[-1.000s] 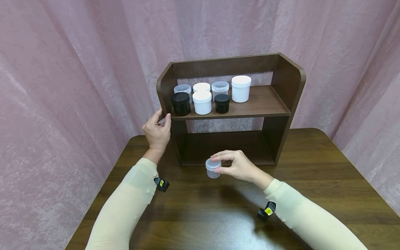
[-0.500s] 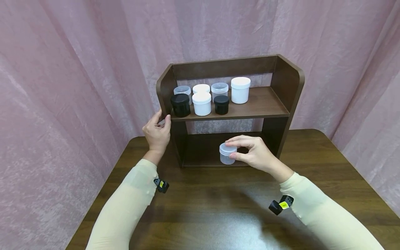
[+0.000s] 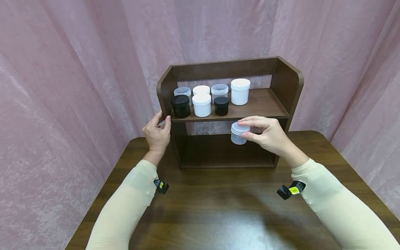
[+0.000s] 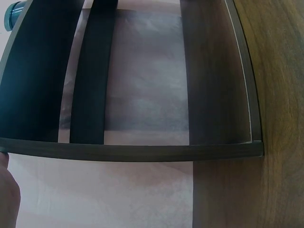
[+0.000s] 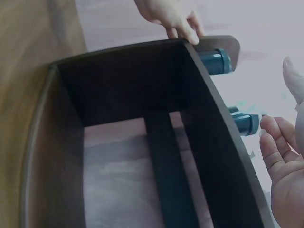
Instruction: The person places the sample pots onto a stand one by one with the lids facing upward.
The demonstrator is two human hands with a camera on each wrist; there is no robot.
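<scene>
Nearest the camera lies the dark wooden table [image 3: 218, 215], with two cream sleeves reaching forward over it, each with a small black and yellow tag at the wrist. The right hand [image 3: 268, 136] is raised off the table in front of the shelf unit [image 3: 287, 86], its thumb and fingers curled round a small clear jar [image 3: 239, 133] with a clear lid, pinching it at the lid from the right side. The jar hangs in the air just below the front edge of the upper shelf board, before the open lower compartment, touching neither board nor table. In the right wrist view only the fingertips [image 5: 278, 142] show at the edge and the jar itself is hidden. The left hand [image 3: 157, 131] rests on the left side panel of the shelf unit, its thumb and fingers curled about the panel's front edge at about the level of the upper board. On that upper board stand seven jars, crowded to the left: in front a black jar [image 3: 180, 106], a white jar [image 3: 201, 104] and a smaller black jar [image 3: 221, 105]; behind them two clear jars and a white one; and a taller white jar [image 3: 240, 91] just to the right, with bare board beyond it. Behind everything hangs a pink curtain [image 3: 78, 69].
</scene>
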